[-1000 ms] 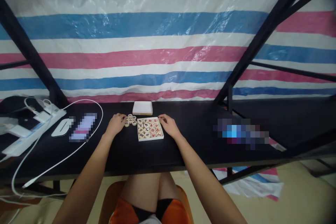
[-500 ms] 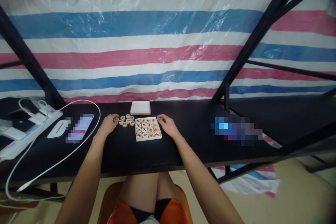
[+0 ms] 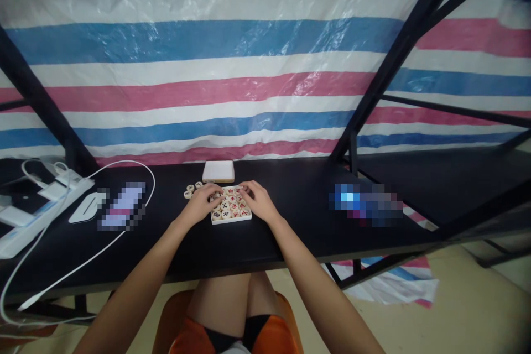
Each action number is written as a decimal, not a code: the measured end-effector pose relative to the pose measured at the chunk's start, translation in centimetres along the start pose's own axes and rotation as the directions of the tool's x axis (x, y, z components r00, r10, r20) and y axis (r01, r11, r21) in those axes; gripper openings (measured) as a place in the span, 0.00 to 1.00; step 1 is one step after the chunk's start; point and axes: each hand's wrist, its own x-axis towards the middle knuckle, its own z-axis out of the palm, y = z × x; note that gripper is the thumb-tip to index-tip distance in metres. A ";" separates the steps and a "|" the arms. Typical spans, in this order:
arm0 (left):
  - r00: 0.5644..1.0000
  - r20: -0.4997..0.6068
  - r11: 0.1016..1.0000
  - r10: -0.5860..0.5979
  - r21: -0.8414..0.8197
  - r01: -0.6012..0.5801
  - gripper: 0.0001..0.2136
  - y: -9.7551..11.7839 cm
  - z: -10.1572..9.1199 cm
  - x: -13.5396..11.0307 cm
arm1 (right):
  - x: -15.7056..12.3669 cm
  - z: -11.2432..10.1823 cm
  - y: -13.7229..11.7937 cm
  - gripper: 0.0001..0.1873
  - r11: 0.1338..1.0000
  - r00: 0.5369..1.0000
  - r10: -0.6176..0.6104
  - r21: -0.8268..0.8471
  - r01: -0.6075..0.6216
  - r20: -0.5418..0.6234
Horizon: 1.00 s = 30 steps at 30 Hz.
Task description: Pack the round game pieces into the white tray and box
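Note:
A shallow white box [image 3: 231, 220] on the black table holds round Chinese chess pieces [image 3: 234, 206] with black and red characters, set in rows. My left hand [image 3: 199, 202] reaches over the box's left side, fingers curled around a chess piece [image 3: 215, 195] at the upper left; the hand partly hides it. At the upper right corner is my right hand [image 3: 260, 199], its bent fingers apart over the rim and the red pieces. Left of the box, a few loose chess pieces [image 3: 189, 188] lie on the table, some possibly hidden by my left hand.
Behind the box stands a white box lid [image 3: 218, 170]. A blurred phone [image 3: 123, 206], a white flat device [image 3: 88, 207], a power strip [image 3: 50, 213] and a looping white cable [image 3: 154, 182] lie left. Another blurred object [image 3: 365, 203] lies right. Striped sheeting hangs behind.
My left hand has moved right, from the loose pieces to over the box, carrying a chess piece. My right hand has shifted inward from the box's right edge onto its upper right corner.

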 end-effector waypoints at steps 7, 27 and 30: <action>0.996 -0.055 0.996 0.074 -0.046 -0.076 0.08 0.0 1.8 -0.1 | -0.4 -0.1 -2.5 0.11 0.988 0.983 -0.152 0.021 0.151 0.105; 0.990 -0.029 0.989 0.137 -0.042 -0.139 0.09 0.6 2.3 -0.3 | -0.3 0.4 -1.8 0.11 0.989 0.990 -0.114 0.102 0.105 0.083; 0.993 -0.058 0.995 0.100 0.019 -0.099 0.10 0.6 1.6 -0.1 | -0.2 0.4 -1.4 0.11 0.998 0.998 -0.060 0.018 0.059 0.035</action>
